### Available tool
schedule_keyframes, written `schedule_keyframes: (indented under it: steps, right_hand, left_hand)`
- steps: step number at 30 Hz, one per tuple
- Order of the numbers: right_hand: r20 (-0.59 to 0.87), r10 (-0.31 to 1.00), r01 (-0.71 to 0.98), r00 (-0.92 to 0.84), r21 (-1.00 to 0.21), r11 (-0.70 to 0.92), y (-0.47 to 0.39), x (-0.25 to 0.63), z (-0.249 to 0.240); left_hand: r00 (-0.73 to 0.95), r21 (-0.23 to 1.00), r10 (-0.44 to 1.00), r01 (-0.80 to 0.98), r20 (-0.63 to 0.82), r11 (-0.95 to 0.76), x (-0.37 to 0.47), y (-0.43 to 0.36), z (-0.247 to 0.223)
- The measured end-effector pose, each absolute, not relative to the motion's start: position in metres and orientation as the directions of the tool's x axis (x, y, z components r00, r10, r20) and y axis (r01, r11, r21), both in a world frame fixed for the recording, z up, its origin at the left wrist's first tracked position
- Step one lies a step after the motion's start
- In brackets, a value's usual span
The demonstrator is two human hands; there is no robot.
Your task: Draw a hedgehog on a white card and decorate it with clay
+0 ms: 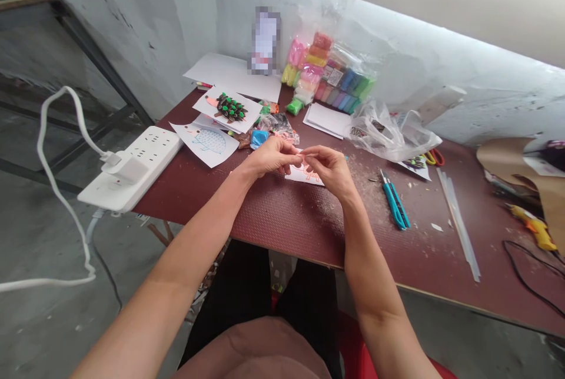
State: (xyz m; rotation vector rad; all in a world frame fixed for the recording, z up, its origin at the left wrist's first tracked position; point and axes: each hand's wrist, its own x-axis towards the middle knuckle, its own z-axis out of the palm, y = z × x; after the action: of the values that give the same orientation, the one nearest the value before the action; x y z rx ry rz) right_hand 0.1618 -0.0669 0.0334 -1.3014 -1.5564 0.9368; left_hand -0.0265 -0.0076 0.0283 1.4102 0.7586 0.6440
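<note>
Left hand (pixel 276 158): forearm stretched forward, thumb and fingers pinched close.
Right hand (pixel 329 168): angled in opposite, fingertips right beside the left's.
Grip: narrow on both; cannot tell what sits between the fingertips.
Drawing (pixel 311 177): orange lines on white paper, on the bench beneath the hands, which partly cover it.
Bench (pixel 282 223): dark red, against a stained wall (pixel 145 26).
Left end: power strip (pixel 154 152).
Right side: cutter (pixel 396 201), glue gun (pixel 535 228).
Behind: bagged coloured clay (pixel 310 67).

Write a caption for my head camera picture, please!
Left hand and right hand side by side over an orange drawing on a maroon table.
</note>
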Motion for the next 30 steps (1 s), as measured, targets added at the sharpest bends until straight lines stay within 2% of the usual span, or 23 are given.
schedule_keyframes:
  steps: [11, 19, 23, 30]
  right_hand:
    - [0.118, 0.993, 0.303, 0.008, -0.947, 0.11, -0.0662, 0.1625, 0.0346]
    - [0.043, 0.999, 0.315, 0.017, -0.948, 0.035, -0.0665, 0.1647, 0.0362]
    - [-0.037, 0.999, 0.346, -0.037, -0.938, -0.022, -0.0675, 0.1652, 0.0368]
    - [-0.032, 0.997, 0.324, -0.07, -0.946, -0.008, -0.0693, 0.165, 0.0417]
  left_hand:
    - [0.625, 0.999, 0.779, 0.022, -0.05, 0.047, -0.0278, -0.0066, 0.0288]
    - [0.563, 0.998, 0.825, 0.05, -0.057, 0.034, -0.0252, -0.0093, 0.034]
    - [0.556, 0.998, 0.829, 0.058, -0.06, 0.034, -0.0251, -0.0087, 0.034]
    - [0.591, 0.997, 0.805, 0.077, -0.051, 0.006, -0.0259, -0.0075, 0.0296]
